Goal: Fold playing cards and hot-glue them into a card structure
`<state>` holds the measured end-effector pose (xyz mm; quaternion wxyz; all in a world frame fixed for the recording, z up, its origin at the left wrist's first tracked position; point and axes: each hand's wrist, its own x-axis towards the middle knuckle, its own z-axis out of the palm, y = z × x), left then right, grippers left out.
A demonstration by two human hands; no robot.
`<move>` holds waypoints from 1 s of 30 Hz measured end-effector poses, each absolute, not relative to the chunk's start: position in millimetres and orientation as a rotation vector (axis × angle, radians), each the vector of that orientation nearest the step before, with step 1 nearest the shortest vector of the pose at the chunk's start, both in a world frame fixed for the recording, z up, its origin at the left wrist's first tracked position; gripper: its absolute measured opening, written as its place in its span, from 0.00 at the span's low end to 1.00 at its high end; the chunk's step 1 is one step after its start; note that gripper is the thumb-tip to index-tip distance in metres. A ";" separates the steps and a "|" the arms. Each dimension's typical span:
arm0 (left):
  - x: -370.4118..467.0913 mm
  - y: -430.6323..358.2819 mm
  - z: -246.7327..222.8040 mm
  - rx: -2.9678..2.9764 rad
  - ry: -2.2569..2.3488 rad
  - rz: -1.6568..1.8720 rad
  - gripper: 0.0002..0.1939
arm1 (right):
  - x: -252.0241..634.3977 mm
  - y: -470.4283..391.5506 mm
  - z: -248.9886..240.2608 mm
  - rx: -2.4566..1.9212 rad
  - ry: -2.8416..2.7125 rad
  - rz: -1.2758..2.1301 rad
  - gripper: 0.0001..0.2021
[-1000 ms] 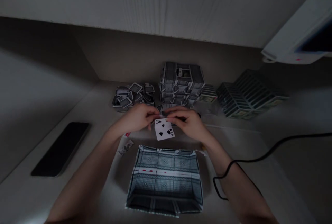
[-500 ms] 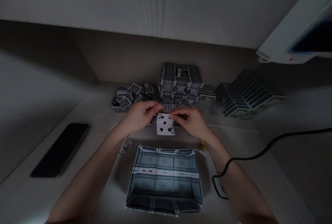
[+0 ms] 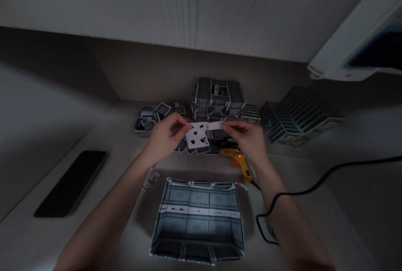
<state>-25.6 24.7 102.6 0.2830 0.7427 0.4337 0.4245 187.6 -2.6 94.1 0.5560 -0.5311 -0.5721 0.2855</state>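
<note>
- l hand (image 3: 166, 137), ctr of frame, l of mid: thumb & fingertips closed on upper l corner of card (image 3: 197, 137).
- card: ctr of frame, betw. the hands, held up face to viewer; black 5, spades; lower edge overlaps view of loose cards (image 3: 185, 146) behind.
- r hand (image 3: 246, 137), r of ctr: thumb & index pinched on r end of strip (image 3: 215, 125); other fingers curled.
- strip: narrow, white, approx. horiz.; red mark at l end, which meets card's upper r edge; joined or merely touching, can't tell.
- glue gun (image 3: 240, 164), below r hand: yellow, w/ orange trigger; lies on its side, nozzle end to l, red lamp lit.
- tray (image 3: 198, 197), lower ctr: card-built, patterned backs inside, pale band w/ red marks across.
- stack (image 3: 218, 95), above ctr: dark, card-clad, opening near top.
- pile (image 3: 149, 121), l of ctr, behind l hand: jumbled cards.
- racks (image 3: 301, 116), r of ctr: stepped rows, dim.
- phone (image 3: 71, 183), lower l: dark screen up, on table (image 3: 329, 216).
- cable (image 3: 317, 185), lower r: black, crosses r forearm.
</note>
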 end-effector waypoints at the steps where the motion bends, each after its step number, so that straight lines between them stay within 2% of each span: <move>1: -26.4 25.8 101.5 1.931 1.198 1.127 0.09 | 189.7 -1.7 95.0 -1.257 -1.265 0.719 0.07; 6: -24.8 27.8 95.6 1.798 1.248 1.150 0.09 | 188.8 -3.3 102.2 -1.143 -1.006 1.076 0.14; 11: -20.4 24.1 97.9 1.716 1.149 1.239 0.08 | 183.1 -7.6 105.5 -1.162 -1.020 1.403 0.11; 18: -18.8 18.0 105.7 1.692 1.108 1.286 0.08 | 183.9 -5.5 101.2 -1.215 -1.109 1.425 0.08; 25: -17.2 12.7 109.1 1.728 1.114 1.275 0.07 | 182.0 -10.7 106.6 -1.248 -1.113 1.604 0.09; 30: -16.2 9.9 111.2 1.756 1.104 1.267 0.08 | 181.6 -9.9 104.7 -1.209 -1.127 1.585 0.10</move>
